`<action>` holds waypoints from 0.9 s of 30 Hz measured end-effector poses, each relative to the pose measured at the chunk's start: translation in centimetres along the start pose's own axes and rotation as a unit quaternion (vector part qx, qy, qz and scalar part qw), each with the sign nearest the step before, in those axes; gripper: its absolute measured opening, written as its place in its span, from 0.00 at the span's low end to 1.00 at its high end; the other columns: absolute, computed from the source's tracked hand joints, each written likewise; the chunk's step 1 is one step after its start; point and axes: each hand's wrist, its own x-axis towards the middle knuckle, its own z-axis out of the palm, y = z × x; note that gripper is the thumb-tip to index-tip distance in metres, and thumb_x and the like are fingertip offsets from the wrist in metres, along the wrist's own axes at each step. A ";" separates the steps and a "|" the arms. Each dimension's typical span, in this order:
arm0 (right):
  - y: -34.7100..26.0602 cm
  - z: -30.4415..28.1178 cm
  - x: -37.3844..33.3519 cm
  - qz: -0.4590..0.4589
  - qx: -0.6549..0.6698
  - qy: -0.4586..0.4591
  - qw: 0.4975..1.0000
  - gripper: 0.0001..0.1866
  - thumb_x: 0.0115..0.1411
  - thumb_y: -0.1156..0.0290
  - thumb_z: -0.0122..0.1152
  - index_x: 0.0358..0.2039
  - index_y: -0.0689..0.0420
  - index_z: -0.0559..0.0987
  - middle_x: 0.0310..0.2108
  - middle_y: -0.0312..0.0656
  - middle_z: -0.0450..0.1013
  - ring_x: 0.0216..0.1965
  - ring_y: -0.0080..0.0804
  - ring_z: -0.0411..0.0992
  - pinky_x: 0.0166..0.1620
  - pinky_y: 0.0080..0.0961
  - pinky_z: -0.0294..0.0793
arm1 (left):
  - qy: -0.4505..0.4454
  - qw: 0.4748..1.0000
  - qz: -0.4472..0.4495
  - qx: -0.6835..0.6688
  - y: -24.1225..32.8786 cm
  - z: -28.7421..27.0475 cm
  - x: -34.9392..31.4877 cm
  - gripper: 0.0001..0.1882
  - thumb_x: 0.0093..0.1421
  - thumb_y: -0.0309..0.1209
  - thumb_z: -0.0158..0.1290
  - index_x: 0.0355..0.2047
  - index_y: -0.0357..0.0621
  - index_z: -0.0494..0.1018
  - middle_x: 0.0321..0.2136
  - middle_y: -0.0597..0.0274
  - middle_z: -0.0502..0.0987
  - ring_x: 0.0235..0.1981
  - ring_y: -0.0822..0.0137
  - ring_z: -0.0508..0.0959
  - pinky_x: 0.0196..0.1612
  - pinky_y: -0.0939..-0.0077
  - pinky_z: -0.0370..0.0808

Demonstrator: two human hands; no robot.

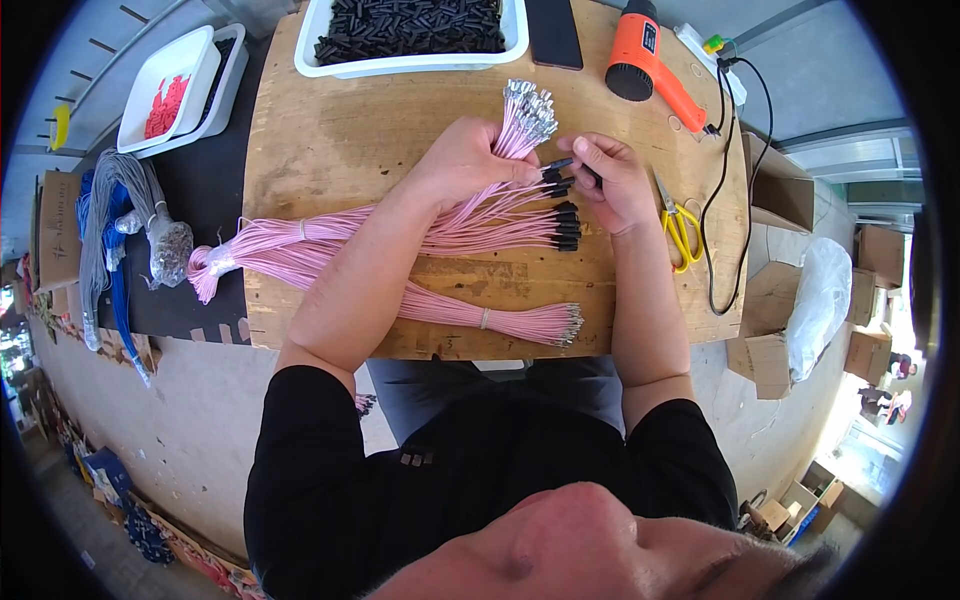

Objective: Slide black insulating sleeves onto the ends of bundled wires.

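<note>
My left hand (pixel 468 160) is closed around a bundle of pink wires (pixel 517 140) whose bare metal terminals point up and away from me. Beside it, my right hand (pixel 612 178) has its thumb and fingers pinched at a small black sleeve (pixel 560 164) by a wire end. Below the hands, several wire ends with black sleeves (pixel 566 228) lie fanned on the wooden table. These wires run left to a tied pink bunch (pixel 225 260). Nearer to me lies another pink wire bundle (pixel 500 318) with bare metal terminals, banded near its end.
A white tub (pixel 412 68) of black sleeves stands at the back, next to a dark phone (pixel 556 35). An orange heat gun (pixel 650 70) and yellow-handled scissors (pixel 682 232) lie right, near a black cord (pixel 708 240). Grey wires (pixel 115 190) and a tub of red pieces (pixel 155 128) sit left.
</note>
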 end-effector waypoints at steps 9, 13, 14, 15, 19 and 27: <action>0.9 0.1 0.2 0.031 0.003 -0.046 0.998 0.11 0.64 0.68 0.65 0.37 0.65 0.81 0.17 0.26 0.63 0.16 0.13 0.54 0.21 0.12 0.51 | 0.009 0.998 0.013 0.055 -0.1 -0.1 0.0 0.11 0.50 0.27 0.69 0.32 0.38 0.82 0.27 0.60 0.83 0.29 0.72 0.80 0.36 0.75 0.75; 0.6 -0.1 0.2 0.035 0.030 -0.060 0.997 0.10 0.62 0.69 0.66 0.35 0.64 0.81 0.18 0.27 0.67 0.16 0.13 0.54 0.21 0.13 0.51 | 0.001 0.999 0.005 0.041 0.1 -0.1 0.0 0.10 0.51 0.25 0.68 0.33 0.37 0.81 0.28 0.62 0.82 0.30 0.73 0.79 0.37 0.76 0.75; 0.5 -0.2 0.2 0.034 0.031 -0.058 0.997 0.10 0.62 0.69 0.66 0.35 0.64 0.81 0.18 0.27 0.67 0.16 0.13 0.54 0.21 0.13 0.51 | 0.006 0.999 0.009 0.047 -0.1 -0.2 0.0 0.10 0.51 0.25 0.68 0.33 0.37 0.81 0.28 0.62 0.82 0.30 0.73 0.79 0.37 0.76 0.75; 0.5 -0.3 0.2 0.034 0.024 -0.058 0.997 0.10 0.62 0.69 0.67 0.35 0.64 0.82 0.19 0.28 0.69 0.16 0.13 0.55 0.21 0.13 0.52 | 0.011 0.998 0.012 0.053 -0.2 -0.2 0.1 0.10 0.51 0.26 0.69 0.33 0.37 0.81 0.28 0.62 0.82 0.30 0.73 0.79 0.37 0.76 0.75; 0.7 0.1 0.1 0.036 0.013 -0.046 0.998 0.09 0.60 0.71 0.69 0.36 0.64 0.82 0.21 0.30 0.72 0.16 0.13 0.56 0.21 0.14 0.52 | 0.018 0.998 -0.001 0.060 0.0 -0.1 0.0 0.11 0.50 0.26 0.69 0.33 0.37 0.81 0.29 0.63 0.82 0.30 0.73 0.79 0.37 0.77 0.75; 0.8 -0.5 0.2 0.045 0.035 -0.054 0.997 0.11 0.60 0.70 0.69 0.38 0.64 0.82 0.21 0.28 0.70 0.17 0.13 0.56 0.21 0.15 0.51 | 0.034 0.998 0.006 0.055 -0.2 0.1 -0.1 0.12 0.49 0.28 0.70 0.32 0.38 0.81 0.27 0.63 0.82 0.28 0.74 0.78 0.35 0.77 0.74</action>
